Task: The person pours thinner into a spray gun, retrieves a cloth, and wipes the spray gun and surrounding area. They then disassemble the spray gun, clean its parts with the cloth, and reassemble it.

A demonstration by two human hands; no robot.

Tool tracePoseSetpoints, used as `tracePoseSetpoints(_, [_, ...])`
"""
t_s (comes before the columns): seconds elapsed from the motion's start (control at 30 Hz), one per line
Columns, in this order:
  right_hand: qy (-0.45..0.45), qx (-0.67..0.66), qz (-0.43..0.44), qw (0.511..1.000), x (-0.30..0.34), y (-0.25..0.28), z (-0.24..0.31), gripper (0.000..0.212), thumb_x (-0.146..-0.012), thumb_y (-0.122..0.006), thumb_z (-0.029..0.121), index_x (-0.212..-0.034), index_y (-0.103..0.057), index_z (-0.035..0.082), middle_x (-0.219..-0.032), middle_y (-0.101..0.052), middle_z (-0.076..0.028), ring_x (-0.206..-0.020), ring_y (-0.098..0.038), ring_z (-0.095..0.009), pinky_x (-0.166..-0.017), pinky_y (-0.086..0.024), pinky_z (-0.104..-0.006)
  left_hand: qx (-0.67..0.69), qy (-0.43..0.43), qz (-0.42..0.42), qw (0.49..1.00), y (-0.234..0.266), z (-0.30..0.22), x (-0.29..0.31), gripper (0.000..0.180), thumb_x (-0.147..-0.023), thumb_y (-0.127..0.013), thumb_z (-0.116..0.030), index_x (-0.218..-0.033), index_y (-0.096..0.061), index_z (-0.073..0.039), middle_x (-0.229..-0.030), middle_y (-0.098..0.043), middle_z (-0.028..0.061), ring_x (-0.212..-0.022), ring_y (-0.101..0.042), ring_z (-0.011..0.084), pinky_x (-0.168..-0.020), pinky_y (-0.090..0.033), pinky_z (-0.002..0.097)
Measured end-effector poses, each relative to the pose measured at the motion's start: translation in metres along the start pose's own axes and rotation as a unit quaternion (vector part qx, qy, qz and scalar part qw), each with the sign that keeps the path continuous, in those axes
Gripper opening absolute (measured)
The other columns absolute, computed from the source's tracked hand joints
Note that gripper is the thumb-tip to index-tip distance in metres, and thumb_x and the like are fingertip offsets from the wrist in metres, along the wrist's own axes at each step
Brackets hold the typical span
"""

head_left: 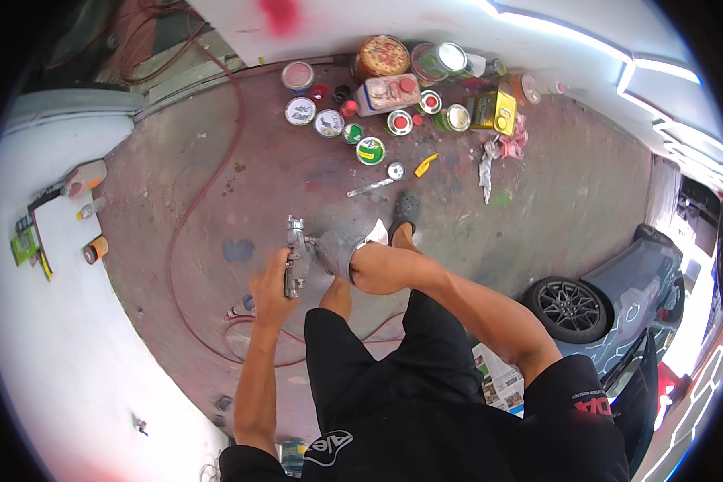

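Observation:
My left hand (273, 287) is closed round the handle of a metal paint spray gun (297, 259), held out in front of my legs. On the gun's right side sits its grey paint cup (339, 253), touching the gun; whether it is screwed tight I cannot tell. My right hand (375, 269) grips that cup from the right, its fingers partly hidden. A scrap of white paper or cloth (375, 233) shows at the far edge of the right hand. What the cup contains is out of sight.
Several paint cans (369, 151) and a yellow rectangular tin (492, 111) stand along the far wall. A red hose (186, 221) loops over the floor on the left. A grey car (618, 297) with a black wheel (569, 309) stands at the right.

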State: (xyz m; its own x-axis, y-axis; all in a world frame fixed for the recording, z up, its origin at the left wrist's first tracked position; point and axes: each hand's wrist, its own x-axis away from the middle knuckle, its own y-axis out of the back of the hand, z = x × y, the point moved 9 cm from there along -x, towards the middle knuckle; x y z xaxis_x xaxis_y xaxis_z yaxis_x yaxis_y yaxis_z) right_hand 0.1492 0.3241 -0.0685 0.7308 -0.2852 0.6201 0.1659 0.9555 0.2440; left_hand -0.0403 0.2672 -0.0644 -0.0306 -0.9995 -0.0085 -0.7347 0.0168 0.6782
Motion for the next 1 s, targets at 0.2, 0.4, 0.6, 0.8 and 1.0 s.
tracePoseSetpoints(0.2, [-0.021,-0.142,-0.102,0.984,0.041,-0.005,-0.073,0.025,-0.09,-0.057,0.007,-0.096,-0.072,-0.012,-0.101,-0.073,-0.037,-0.102,-0.073,-0.053,-0.087,-0.058,-0.0552,-0.002,0.029,0.094,0.995,-0.082,-0.025,0.0,0.059,-0.081,-0.075,-0.005,-0.139,-0.065,-0.007,-0.123,-0.076,0.0176,-0.097,-0.077,0.0397,-0.076,-0.06,0.0456])
tracePoseSetpoints(0.4, [-0.071,-0.087,0.029,0.993,0.032,-0.037,-0.184,0.028,-0.092,-0.056,0.008,-0.107,-0.074,-0.009,-0.11,-0.074,-0.036,-0.107,-0.072,-0.052,-0.092,-0.056,-0.0562,0.003,0.056,0.136,0.989,-0.164,-0.014,-0.012,0.063,-0.08,-0.067,0.002,-0.142,-0.063,-0.008,-0.122,-0.074,0.0194,-0.104,-0.074,0.045,-0.083,-0.061,0.0489])
tracePoseSetpoints(0.6, [-0.085,-0.107,-0.029,0.99,-0.002,-0.031,-0.237,0.034,-0.095,-0.06,0.018,-0.115,-0.074,-0.005,-0.107,-0.077,-0.03,-0.104,-0.075,-0.045,-0.094,-0.055,-0.0526,-0.023,0.037,0.182,0.982,-0.247,0.082,-0.028,0.065,-0.084,-0.071,-0.002,-0.147,-0.058,-0.011,-0.127,-0.073,0.0174,-0.107,-0.072,0.0455,-0.083,-0.059,0.0526])
tracePoseSetpoints(0.8, [-0.111,-0.311,-0.1,0.938,0.025,0.028,-0.351,0.041,-0.094,-0.063,0.023,-0.125,-0.075,-0.001,-0.113,-0.078,-0.021,-0.107,-0.074,-0.033,-0.095,-0.055,-0.0458,-0.066,0.111,0.203,0.971,-0.338,0.236,-0.051,0.06,-0.096,-0.068,-0.006,-0.154,-0.053,-0.01,-0.142,-0.068,0.0219,-0.128,-0.065,0.0484,-0.104,-0.054,0.0524])
tracePoseSetpoints(1.0, [-0.001,-0.56,-0.333,0.759,0.074,0.052,-0.517,0.046,-0.094,-0.06,0.03,-0.123,-0.075,-0.003,-0.121,-0.078,-0.013,-0.114,-0.071,-0.026,-0.105,-0.049,-0.0413,-0.066,0.131,0.247,0.958,-0.415,0.327,-0.067,0.057,-0.107,-0.072,-0.029,-0.154,-0.052,-0.004,-0.149,-0.063,0.0263,-0.132,-0.064,0.0468,-0.112,-0.05,0.0499])
